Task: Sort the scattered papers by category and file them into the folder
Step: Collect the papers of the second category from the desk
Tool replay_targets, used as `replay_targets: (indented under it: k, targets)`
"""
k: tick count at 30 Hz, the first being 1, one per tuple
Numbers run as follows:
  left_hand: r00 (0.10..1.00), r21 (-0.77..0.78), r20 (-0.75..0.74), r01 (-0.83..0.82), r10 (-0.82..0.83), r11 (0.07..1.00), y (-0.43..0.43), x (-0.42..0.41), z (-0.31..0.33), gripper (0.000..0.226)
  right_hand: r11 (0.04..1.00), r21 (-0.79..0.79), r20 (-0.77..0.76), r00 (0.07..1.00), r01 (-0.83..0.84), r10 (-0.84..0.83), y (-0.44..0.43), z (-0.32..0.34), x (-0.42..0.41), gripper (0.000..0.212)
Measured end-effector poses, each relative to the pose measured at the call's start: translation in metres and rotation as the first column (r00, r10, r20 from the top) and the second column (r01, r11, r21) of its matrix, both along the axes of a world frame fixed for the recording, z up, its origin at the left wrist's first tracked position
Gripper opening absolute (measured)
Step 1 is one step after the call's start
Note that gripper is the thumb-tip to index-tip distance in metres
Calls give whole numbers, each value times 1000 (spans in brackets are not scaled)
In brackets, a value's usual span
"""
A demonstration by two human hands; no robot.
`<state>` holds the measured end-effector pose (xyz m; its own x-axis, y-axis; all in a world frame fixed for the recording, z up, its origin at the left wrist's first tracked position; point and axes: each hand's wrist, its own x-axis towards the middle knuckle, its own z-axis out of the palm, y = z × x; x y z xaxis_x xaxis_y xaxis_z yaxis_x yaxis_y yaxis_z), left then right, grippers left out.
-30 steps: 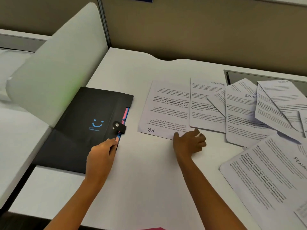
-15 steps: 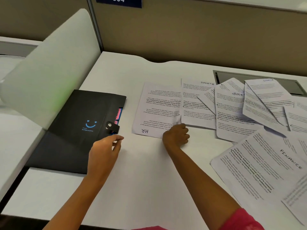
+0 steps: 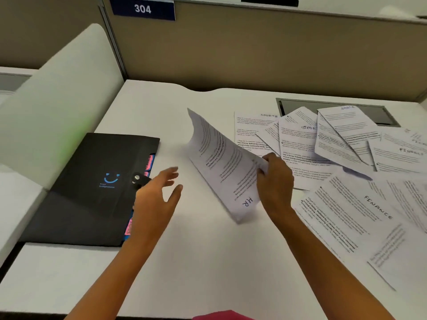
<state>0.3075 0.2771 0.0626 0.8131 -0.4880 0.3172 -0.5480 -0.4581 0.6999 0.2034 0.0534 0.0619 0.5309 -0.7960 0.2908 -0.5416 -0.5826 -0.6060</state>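
A printed sheet marked "HR" point(image 3: 221, 162) is lifted off the white desk point(image 3: 208, 262) and tilted up on its left side. My right hand point(image 3: 273, 179) pinches its right edge. My left hand point(image 3: 157, 195) hovers with fingers spread just right of the black folder point(image 3: 92, 188), which lies closed with a blue smiley, a snap strap and pink and blue tabs at its right edge. More sheets marked "SPORTS" point(image 3: 298, 135) and "FINANCE" point(image 3: 360, 213) lie scattered and overlapping on the right.
A white curved divider point(image 3: 53, 112) rises left of the folder. A tan partition with a "304" plate point(image 3: 142, 9) closes the back. A grey cable hatch point(image 3: 383, 114) sits at the back right, partly under papers.
My right hand took hold of the HR sheet's edge and raised it off the desk. My left hand left the folder's strap and moved right with fingers spread.
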Motion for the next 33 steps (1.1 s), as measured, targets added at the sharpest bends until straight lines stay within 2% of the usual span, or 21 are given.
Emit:
replay_targets:
  k: [2,4,6,9,11,15,19,23,25,29,33]
  targets:
    - [996,-70,-64,60,-64,996,-15,-7,10,64,962,-254,-38,995,-100,93,-9,19,-16,13]
    - [994,-100,-42,94,-98,991,-32,-14,21,76,917,-351,-61,982,-191,181,-18,38,-31,16]
    - [991,-82,46,129,-126,988,-49,-21,33,79,885,-390,-75,966,-256,247,-23,57,-46,15]
    - [951,-5,218,226,-219,974,-77,-30,49,70,821,-454,-109,936,-347,335,-27,83,-64,21]
    - [929,35,254,270,-269,962,-96,-38,54,65,768,-507,-118,914,-391,388,-27,97,-74,26]
    - [918,61,287,268,-274,961,-121,-57,60,40,700,-596,-62,891,-394,449,-31,117,-88,15]
    - [923,10,293,260,-251,966,-133,-81,68,22,734,-603,87,890,-311,448,-51,119,-101,38]
    - [922,2,325,221,-210,975,-145,-100,68,21,794,-566,289,848,-222,444,-72,108,-120,60]
    - [921,-4,336,212,-199,977,-149,-111,67,23,817,-537,343,830,-210,439,-82,95,-133,59]
    - [921,-32,331,229,-206,973,-164,-139,65,25,868,-440,305,872,-228,384,-112,52,-169,62]
    - [920,-39,341,218,-192,975,-180,-158,65,24,928,-315,137,959,-198,250,-148,5,-203,61]
